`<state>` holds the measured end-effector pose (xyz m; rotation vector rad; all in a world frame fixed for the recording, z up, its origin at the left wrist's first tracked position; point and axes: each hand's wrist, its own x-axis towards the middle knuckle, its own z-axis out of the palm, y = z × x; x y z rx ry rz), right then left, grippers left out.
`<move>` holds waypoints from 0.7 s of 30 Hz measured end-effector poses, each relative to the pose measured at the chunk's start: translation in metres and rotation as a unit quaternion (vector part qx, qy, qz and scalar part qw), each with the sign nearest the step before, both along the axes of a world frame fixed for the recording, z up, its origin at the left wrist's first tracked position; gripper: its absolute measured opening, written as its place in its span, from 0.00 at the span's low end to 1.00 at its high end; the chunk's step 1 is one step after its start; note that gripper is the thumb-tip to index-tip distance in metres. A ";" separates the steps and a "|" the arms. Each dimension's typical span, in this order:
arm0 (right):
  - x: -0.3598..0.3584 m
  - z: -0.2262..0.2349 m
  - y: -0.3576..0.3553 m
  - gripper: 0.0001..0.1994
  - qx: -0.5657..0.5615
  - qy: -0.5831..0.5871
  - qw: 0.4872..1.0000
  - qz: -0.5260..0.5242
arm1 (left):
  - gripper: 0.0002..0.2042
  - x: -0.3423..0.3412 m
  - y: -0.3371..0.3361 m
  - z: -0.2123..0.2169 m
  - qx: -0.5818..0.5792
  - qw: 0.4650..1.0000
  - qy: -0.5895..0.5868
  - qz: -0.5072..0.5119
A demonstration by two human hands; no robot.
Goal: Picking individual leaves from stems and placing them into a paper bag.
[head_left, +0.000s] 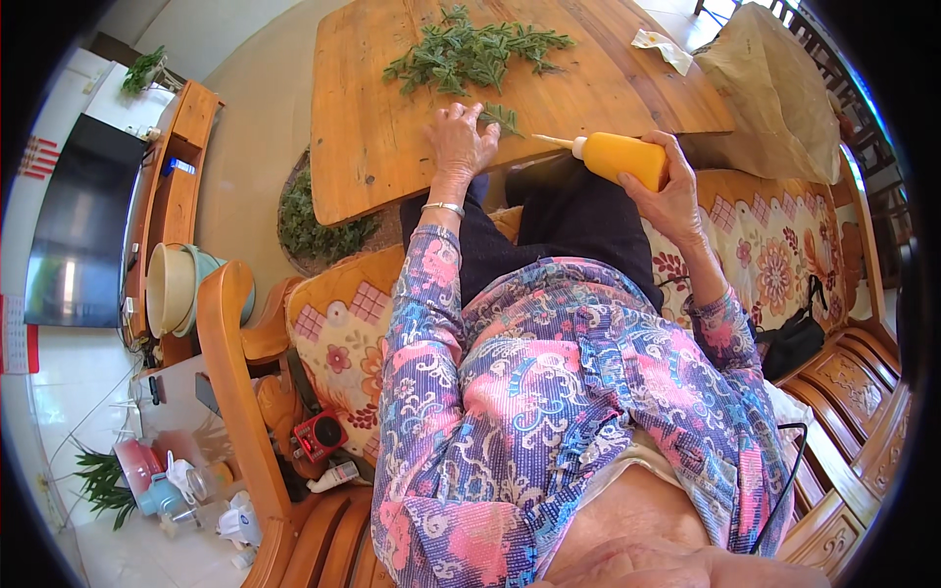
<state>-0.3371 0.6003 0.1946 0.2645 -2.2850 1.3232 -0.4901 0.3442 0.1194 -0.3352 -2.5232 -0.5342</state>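
Gripping a yellow squeeze bottle [623,157] by its base, the right hand [668,196] tilts the nozzle leftward over the wooden table [372,147]; the left hand [459,142] lies flat, fingers spread, touching a green sprig [500,118] near the herb pile [470,54].

Single head-worn fisheye view, steeply downward over lap, near wooden table [392,147] edge.

We count one wooden table [372,147] bearing one heap of green sprigs [470,54], one loose sprig [502,118] and one crumpled paper [662,47]; beside the table, one orange squeeze bottle [627,157] and two hands.
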 end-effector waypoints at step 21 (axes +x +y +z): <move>-0.009 -0.030 0.032 0.22 -0.382 -0.053 0.923 -0.004 | 0.14 -0.014 -0.004 -0.011 0.047 0.988 0.125 -0.072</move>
